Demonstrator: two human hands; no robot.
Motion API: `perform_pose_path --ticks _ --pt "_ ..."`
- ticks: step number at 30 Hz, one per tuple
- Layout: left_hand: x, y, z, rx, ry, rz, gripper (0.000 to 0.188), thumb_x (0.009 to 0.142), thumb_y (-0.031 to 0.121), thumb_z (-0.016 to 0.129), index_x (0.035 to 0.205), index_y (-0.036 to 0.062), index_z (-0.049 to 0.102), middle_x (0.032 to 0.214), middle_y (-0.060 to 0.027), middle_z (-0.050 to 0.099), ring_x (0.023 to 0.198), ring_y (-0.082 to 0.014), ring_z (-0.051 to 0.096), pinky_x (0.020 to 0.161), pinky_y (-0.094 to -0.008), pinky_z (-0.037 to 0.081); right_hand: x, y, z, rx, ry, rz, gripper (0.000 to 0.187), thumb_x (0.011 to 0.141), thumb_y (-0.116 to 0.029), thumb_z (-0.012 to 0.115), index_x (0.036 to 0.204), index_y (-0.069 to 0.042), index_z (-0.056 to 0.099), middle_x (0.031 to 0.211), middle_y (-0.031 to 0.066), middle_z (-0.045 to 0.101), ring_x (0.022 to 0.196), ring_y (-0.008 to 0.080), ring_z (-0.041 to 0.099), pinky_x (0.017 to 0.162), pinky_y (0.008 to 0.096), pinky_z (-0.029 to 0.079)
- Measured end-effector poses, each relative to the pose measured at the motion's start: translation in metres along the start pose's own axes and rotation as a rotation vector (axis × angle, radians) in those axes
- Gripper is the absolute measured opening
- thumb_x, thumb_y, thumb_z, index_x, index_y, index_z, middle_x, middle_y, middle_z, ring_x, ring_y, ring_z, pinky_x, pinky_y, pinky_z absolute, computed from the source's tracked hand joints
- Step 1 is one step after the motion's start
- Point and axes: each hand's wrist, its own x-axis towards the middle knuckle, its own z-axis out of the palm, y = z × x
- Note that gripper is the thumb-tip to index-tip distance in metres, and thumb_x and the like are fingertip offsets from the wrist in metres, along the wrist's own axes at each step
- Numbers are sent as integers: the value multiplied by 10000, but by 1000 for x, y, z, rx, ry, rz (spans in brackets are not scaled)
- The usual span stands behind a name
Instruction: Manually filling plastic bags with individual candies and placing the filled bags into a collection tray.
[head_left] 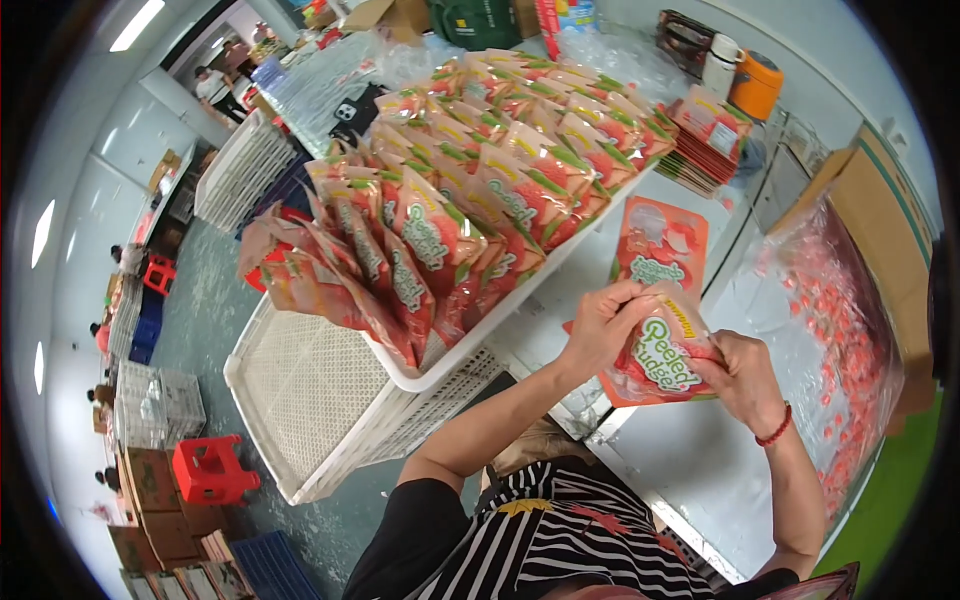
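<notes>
Both my hands hold a red-and-clear candy pouch (663,352) over the table in front of me. My left hand (602,328) pinches its upper left corner between thumb and fingers. At the pouch's right side, my right hand (742,372) is closed on the edge, thumb on the front. Beneath it lies a flat red pouch (662,232), partly covered by the held one. To the left, a white plastic crate (480,335) is heaped with upright pouches (435,225) of the same print. Their lower parts are hidden by one another.
A stack of flat pouches (705,140) stands beyond the table's far side, near an orange container (757,85) and a white bottle (721,66). On the right, a cardboard box (880,230) lined with clear plastic holds small red wrapped pieces (850,370). A red stool (213,470) stands left.
</notes>
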Motion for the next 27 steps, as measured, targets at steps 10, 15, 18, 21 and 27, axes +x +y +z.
perform_pose_path --ticks 10,15,18,21,27 --pt "25 40 -18 -97 -300 -24 169 920 130 576 863 -18 633 744 43 601 700 -8 505 601 -192 416 27 10 -11 540 -134 182 193 838 -135 683 933 32 662 705 91 642 652 58 550 622 241 471" --pt "49 79 -28 273 -319 147 156 900 146 604 885 -6 636 723 25 602 693 -8 518 590 -196 419 38 -5 -33 457 -56 15 174 860 -109 656 951 39 655 761 14 648 703 30 533 626 220 465" --pt "50 94 -33 528 -332 295 135 879 146 626 894 13 644 723 5 607 688 -1 512 582 -193 414 43 -7 -39 447 41 -60 172 874 -124 639 927 39 653 727 -3 637 672 30 522 593 216 451" --pt "54 85 -41 416 -362 14 142 888 146 617 905 7 639 750 15 616 703 -4 512 596 -191 420 51 -7 -47 254 83 -130 213 865 -174 654 875 39 652 625 2 554 579 44 448 516 241 386" --pt "58 76 -44 137 -232 -8 220 931 159 540 782 7 594 597 29 529 507 -31 491 455 -222 408 70 -23 -52 323 111 117 226 894 -202 630 781 -7 624 638 -33 517 613 18 431 517 215 342"
